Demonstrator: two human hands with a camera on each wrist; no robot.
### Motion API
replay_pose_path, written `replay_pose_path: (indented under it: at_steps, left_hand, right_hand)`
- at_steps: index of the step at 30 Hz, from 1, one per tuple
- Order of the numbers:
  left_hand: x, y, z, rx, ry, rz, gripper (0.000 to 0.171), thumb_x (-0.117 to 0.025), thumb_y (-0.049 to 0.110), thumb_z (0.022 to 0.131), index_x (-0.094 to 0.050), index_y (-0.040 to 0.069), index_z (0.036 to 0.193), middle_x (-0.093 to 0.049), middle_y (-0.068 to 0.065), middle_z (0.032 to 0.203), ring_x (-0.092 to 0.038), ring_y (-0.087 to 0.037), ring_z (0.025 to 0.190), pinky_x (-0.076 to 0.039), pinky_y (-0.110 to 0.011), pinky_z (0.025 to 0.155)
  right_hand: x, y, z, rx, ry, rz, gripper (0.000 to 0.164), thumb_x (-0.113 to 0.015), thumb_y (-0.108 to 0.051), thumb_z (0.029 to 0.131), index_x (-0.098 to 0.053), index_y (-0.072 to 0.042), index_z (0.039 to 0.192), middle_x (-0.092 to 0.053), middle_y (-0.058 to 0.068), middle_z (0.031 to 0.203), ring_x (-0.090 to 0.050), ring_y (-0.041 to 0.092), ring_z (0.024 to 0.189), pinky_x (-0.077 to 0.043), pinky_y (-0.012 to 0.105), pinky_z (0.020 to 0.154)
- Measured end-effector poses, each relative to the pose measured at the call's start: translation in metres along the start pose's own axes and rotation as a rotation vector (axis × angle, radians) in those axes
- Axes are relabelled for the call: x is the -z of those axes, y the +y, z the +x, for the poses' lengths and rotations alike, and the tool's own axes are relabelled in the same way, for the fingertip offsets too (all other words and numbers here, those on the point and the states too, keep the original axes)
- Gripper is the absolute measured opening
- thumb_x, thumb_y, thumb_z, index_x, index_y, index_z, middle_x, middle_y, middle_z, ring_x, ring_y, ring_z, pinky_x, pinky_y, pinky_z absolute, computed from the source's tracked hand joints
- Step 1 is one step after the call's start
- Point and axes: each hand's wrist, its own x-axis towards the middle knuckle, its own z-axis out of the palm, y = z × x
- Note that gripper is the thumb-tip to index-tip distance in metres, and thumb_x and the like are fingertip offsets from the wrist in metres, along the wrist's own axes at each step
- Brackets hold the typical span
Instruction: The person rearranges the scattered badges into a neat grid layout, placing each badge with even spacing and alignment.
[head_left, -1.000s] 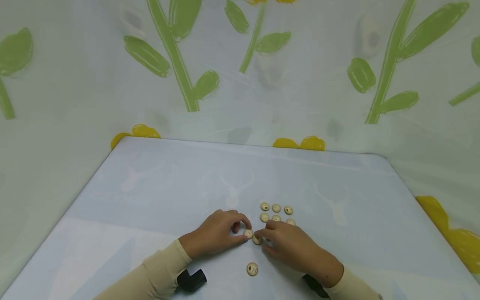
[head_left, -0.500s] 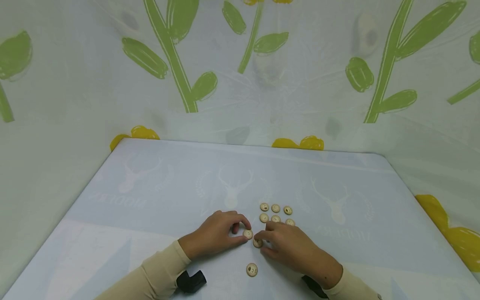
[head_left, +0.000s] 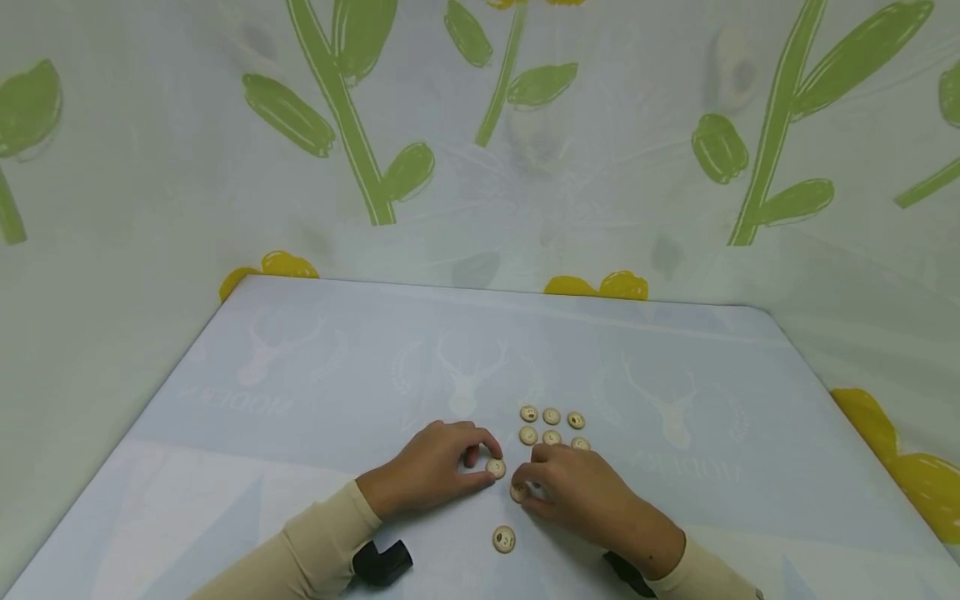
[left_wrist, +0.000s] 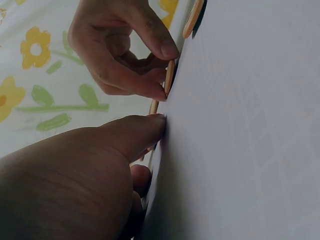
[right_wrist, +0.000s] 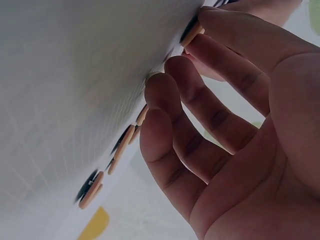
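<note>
Just left of the middle of the table, my left hand [head_left: 438, 467] has thumb and forefinger at opposite edges of a small round wooden disc [head_left: 497, 468] with dark markings. Close by on the right, my right hand [head_left: 573, 492] pinches a second wooden disc [head_left: 517, 492] between thumb and forefinger, partly hidden by the fingers. In the right wrist view that disc [right_wrist: 193, 33] shows edge-on at the fingertips, low over the table. A third disc [head_left: 504, 539] lies flat, nearer the body, with neither hand on it.
Beyond the right hand, more discs lie in two short rows, a far one [head_left: 551, 416] and a near one [head_left: 528, 436]. The pale table [head_left: 337, 350] has a faint deer print. A curtain [head_left: 480, 192] with green leaves stands behind it.
The right hand's disc has slid slightly toward the body and right, widening the gap from the left hand's disc. The left hand and the loose disc have stayed put.
</note>
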Motion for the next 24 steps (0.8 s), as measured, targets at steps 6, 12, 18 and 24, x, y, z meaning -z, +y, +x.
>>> replay_pose_path:
  at_steps: [6,12,18,24]
  left_hand:
    - [-0.0006,-0.0001,-0.0003,0.0,0.008,0.016,0.017,-0.075,0.036,0.089,-0.07,0.029,0.103,-0.052,0.014,0.074,-0.041,0.003,0.063,-0.037,-0.023,0.072]
    - [-0.0007,-0.0002,-0.0008,-0.003,0.014,0.014,0.017,-0.076,0.035,0.088,-0.071,0.028,0.103,-0.052,0.013,0.074,-0.041,0.003,0.063,-0.036,-0.022,0.069]
    - [-0.0013,-0.0009,-0.0002,0.011,0.006,0.016,0.017,-0.076,0.036,0.088,-0.07,0.029,0.103,-0.052,0.014,0.074,-0.042,0.003,0.063,-0.036,-0.023,0.071]
    - [-0.0019,-0.0019,-0.0001,0.013,-0.002,0.017,0.017,-0.076,0.035,0.088,-0.07,0.03,0.103,-0.051,0.015,0.074,-0.042,0.003,0.063,-0.037,-0.023,0.072]
  right_hand:
    - [0.0002,-0.0003,-0.0008,0.003,0.003,-0.002,0.012,-0.083,-0.027,0.081,-0.077,-0.025,0.092,-0.054,-0.013,0.073,-0.039,-0.002,0.061,-0.034,0.018,0.053]
    - [0.0019,-0.0016,-0.0009,-0.008,-0.017,0.023,0.012,-0.082,-0.024,0.081,-0.076,-0.024,0.092,-0.055,-0.011,0.073,-0.04,-0.002,0.061,-0.035,0.019,0.053]
    - [0.0016,-0.0013,0.0004,-0.026,-0.048,0.087,0.011,-0.079,-0.019,0.083,-0.073,-0.02,0.092,-0.055,-0.013,0.069,-0.04,-0.002,0.058,-0.036,0.019,0.053]
    - [0.0013,0.0019,0.0007,-0.061,-0.111,0.184,0.011,-0.076,-0.018,0.086,-0.069,-0.017,0.095,-0.046,-0.016,0.059,-0.039,-0.002,0.053,-0.035,0.02,0.051]
